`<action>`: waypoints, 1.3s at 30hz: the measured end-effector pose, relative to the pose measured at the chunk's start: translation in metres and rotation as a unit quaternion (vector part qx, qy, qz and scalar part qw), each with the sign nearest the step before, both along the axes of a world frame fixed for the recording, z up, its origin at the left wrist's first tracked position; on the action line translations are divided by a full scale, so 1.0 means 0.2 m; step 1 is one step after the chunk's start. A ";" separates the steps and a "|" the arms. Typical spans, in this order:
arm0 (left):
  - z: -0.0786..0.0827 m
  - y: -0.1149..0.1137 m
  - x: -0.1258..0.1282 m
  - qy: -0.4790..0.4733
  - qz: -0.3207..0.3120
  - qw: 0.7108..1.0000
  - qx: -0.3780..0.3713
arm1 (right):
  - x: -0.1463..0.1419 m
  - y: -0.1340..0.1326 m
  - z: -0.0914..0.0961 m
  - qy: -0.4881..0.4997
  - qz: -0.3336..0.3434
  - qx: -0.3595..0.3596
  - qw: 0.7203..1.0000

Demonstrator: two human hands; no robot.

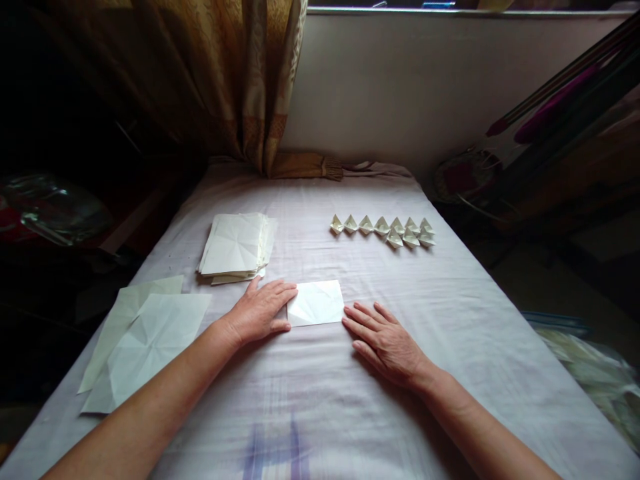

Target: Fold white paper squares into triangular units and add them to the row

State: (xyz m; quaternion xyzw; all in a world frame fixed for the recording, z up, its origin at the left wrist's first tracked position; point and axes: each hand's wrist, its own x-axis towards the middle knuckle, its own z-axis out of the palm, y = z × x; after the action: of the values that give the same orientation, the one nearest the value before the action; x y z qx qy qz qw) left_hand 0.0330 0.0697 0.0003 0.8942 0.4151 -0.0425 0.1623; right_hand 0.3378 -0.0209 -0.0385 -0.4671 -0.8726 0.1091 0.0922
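A small, creased white paper (316,304) lies flat between the two grips, its long sides running from one toward the other. The left grip (265,310), a bare hand laid palm down, touches its left end: the fingertips rest at the upper left corner and the thumb sits by the lower left one, with a wide gap between thumb and fingers. The right grip (377,337) is also palm down, its fingers loosely spread and nearly straight; the foremost fingertips are at the paper's right edge, toward its lower corner. It is unclosed and has hold of nothing, and the left one only presses at the edge without pinching.

Just beyond the left grip, slightly to its left, is a stack of paper (233,247) with crease lines on the top sheet. Left of the same grip, beside the forearm, two loose sheets (155,347) overlap, both creased. Beyond the right grip stand small folded paper shapes (367,225), seven in a row with three more in front at the right end.

Under both grips spreads a worktop covered with pale cloth (310,393), marked with purple-blue on the near side. Far beyond the left grip hangs a gold-brown curtain (260,80); beyond the right grip is a pale wall (380,87).
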 end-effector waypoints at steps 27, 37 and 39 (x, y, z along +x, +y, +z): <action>-0.11 -0.24 0.52 0.010 -0.020 0.978 0.205 | -0.12 0.06 -0.07 0.196 -0.147 0.083 0.966; -0.16 -0.23 0.32 -0.165 -0.063 0.945 0.275 | -0.11 0.06 -0.10 0.143 -0.176 0.143 0.963; -0.20 -0.23 0.27 -0.262 -0.044 0.924 0.274 | -0.11 0.06 -0.10 0.118 -0.170 0.146 0.967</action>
State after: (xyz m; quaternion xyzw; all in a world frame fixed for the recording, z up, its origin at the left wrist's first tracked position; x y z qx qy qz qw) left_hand 0.0869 0.0239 -0.0400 0.9004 0.3129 0.3019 0.0120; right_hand 0.3157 -0.0087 -0.0576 -0.5736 -0.7701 0.0176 0.2788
